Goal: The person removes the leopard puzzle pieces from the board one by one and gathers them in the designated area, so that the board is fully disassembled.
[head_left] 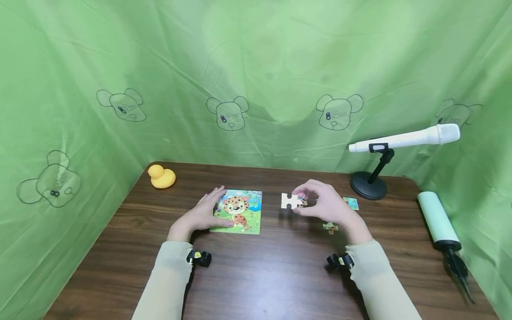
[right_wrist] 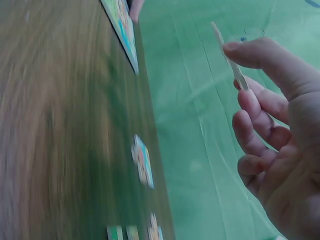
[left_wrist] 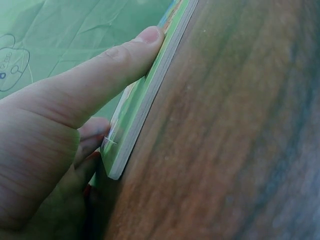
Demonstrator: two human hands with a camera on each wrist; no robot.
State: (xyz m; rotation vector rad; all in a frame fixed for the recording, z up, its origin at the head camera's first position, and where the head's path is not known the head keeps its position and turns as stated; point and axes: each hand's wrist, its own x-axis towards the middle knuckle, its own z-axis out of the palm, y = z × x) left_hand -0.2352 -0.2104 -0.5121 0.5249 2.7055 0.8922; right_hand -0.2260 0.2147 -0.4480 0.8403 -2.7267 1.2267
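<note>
A square jigsaw puzzle (head_left: 250,211) with a cartoon leopard on a green and blue ground lies on the brown table. My left hand (head_left: 206,212) rests at its left side, the thumb laid straight across the lower part of the picture and the fingers along the left edge. In the left wrist view, the thumb (left_wrist: 112,65) lies over the thin puzzle board (left_wrist: 142,117). To the right of it, my right hand (head_left: 326,202) pinches a puzzle piece (head_left: 289,201) between thumb and fingers, its pale side showing. From the right wrist, this piece (right_wrist: 235,67) appears edge-on, above the table.
Loose puzzle pieces (head_left: 330,227) lie around the right hand, one blue-green piece (head_left: 352,203) beyond the wrist. A yellow rubber duck (head_left: 162,177) sits back left. Back right stands a white microphone (head_left: 408,138) on a black stand, with a mint hand pump (head_left: 439,218) along the right edge.
</note>
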